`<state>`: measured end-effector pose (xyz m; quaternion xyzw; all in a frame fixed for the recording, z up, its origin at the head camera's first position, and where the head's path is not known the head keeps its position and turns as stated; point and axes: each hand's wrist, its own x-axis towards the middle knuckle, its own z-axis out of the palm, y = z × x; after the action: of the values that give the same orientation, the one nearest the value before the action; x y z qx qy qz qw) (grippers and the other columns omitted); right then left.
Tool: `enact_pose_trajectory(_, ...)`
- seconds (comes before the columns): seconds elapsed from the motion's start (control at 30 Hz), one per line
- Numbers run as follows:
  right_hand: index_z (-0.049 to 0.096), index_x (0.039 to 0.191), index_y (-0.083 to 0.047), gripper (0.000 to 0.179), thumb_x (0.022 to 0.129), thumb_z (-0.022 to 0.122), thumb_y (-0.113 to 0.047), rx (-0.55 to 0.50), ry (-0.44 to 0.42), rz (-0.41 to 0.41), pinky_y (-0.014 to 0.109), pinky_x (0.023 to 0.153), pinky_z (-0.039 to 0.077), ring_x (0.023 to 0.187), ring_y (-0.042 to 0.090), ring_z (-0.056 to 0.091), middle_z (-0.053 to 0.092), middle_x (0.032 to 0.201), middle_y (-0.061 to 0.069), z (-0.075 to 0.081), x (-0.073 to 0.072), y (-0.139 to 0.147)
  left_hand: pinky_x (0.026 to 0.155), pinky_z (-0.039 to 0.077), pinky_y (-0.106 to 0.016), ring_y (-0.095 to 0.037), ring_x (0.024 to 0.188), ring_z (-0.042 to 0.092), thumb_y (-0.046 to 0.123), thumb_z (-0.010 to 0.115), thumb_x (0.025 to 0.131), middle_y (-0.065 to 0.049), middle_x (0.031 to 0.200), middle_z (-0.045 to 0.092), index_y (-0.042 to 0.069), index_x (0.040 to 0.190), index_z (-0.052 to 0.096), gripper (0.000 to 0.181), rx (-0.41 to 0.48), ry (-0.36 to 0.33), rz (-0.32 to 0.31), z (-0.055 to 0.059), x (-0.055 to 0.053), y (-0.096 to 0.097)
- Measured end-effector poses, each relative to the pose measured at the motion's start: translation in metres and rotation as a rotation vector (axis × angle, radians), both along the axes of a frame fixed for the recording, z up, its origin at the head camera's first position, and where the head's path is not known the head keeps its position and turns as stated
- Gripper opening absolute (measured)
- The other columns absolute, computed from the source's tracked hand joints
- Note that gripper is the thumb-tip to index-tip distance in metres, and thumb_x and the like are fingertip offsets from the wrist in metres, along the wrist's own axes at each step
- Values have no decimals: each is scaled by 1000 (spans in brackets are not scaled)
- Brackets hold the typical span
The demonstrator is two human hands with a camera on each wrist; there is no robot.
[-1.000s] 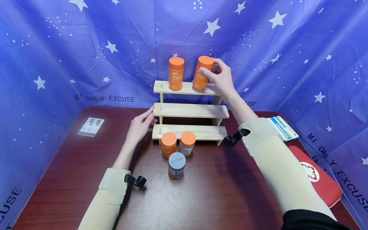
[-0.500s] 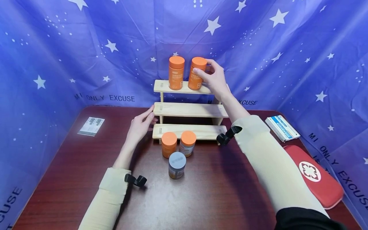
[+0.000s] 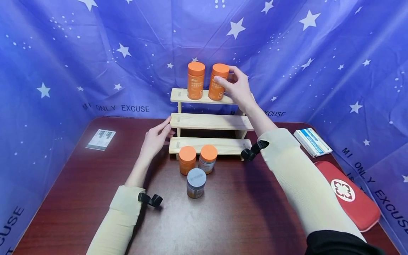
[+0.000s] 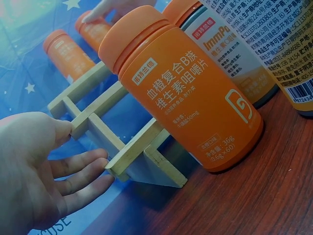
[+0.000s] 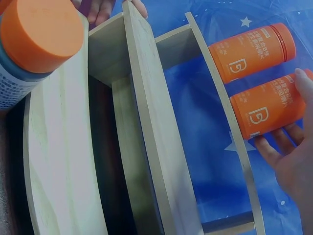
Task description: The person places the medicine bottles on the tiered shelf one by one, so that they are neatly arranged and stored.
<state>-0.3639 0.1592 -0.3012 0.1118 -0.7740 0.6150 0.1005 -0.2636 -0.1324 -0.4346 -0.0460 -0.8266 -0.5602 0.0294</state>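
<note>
A three-tier wooden display stand [image 3: 210, 121] stands at the back of the table. On its top tier my right hand [image 3: 238, 86] grips an upright orange supplement bottle [image 3: 216, 92], thumb in front and fingers behind. Just left of it, a small gap apart, stands a matching orange bottle [image 3: 195, 88]. My left hand [image 3: 154, 141] rests against the stand's left end; in the left wrist view its fingers [image 4: 83, 188] are loosely extended beside the boards. Three more containers stand before the stand: an orange bottle [image 3: 187, 161], an orange-lidded jar [image 3: 208, 161] and a grey-lidded jar [image 3: 196, 184].
On the right of the dark wood table [image 3: 242, 223] lie a red zip case [image 3: 360, 205] and a white-and-blue box [image 3: 313, 142]. A flat white packet [image 3: 101, 140] lies at the far left. A blue star-printed curtain [image 3: 127, 81] surrounds the table.
My right hand has moved the bottle left along the top tier, closer to the other bottle, and the bottle has straightened from a slight tilt. The left hand has not moved.
</note>
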Motion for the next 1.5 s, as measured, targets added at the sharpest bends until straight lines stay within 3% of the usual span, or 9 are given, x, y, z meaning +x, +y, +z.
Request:
enact_pose_trajectory(0.33, 64, 135, -19, 51, 89, 82, -29, 33, 28, 12, 28, 90, 61, 104, 14, 66, 69, 114, 3, 2, 2, 1, 86, 67, -44, -31, 107, 74, 44, 50, 108, -20, 111, 77, 38, 153, 46, 46, 14, 4, 0, 1, -1, -1)
enact_pose_trajectory(0.67, 61, 140, -19, 52, 92, 79, -30, 68, 37, 30, 29, 97, 57, 107, 14, 64, 69, 119, 5, 1, -1, 1, 86, 67, -44, -32, 107, 74, 45, 49, 108, -20, 113, 76, 37, 154, 45, 47, 5, -2, 6, 2, -1, -2)
enact_pose_trajectory(0.97, 56, 146, -22, 58, 93, 77, -31, 76, 23, 43, 36, 105, 59, 115, 18, 65, 66, 133, 13, -2, 0, 3, 87, 66, -44, -34, 108, 73, 45, 49, 108, -22, 114, 76, 36, 154, 46, 47, 10, 0, 10, 1, 0, -3)
enact_pose_trajectory(1.13, 51, 150, -25, 66, 90, 79, -27, -36, 0, 19, 43, 105, 60, 124, 23, 63, 60, 144, 13, -8, 10, 8, 88, 66, -48, -35, 109, 73, 45, 50, 108, -26, 116, 74, 36, 154, 46, 47, 30, -17, 0, 1, 1, -1)
enact_pose_trajectory(1.27, 53, 148, -20, 63, 91, 79, -23, -135, 53, -26, 49, 102, 61, 132, 28, 60, 57, 145, 15, -16, 24, 13, 89, 66, -49, -35, 109, 73, 45, 50, 108, -27, 116, 74, 37, 153, 46, 47, 29, -20, 0, 0, 1, 0)
enact_pose_trajectory(1.37, 58, 142, -11, 55, 91, 77, -18, -185, 145, -96, 38, 100, 62, 130, 28, 61, 62, 138, 13, -23, 39, 17, 89, 66, -48, -35, 108, 73, 46, 50, 108, -28, 116, 73, 38, 153, 46, 47, 27, -17, -1, 0, 1, 0)
enact_pose_trajectory(1.5, 65, 130, -2, 38, 93, 73, -7, -292, 230, -129, 26, 90, 63, 109, 20, 68, 69, 118, 8, -36, 66, 21, 88, 66, -48, -35, 108, 73, 45, 50, 108, -28, 116, 74, 38, 153, 46, 46, 27, -18, 5, 0, 1, 0)
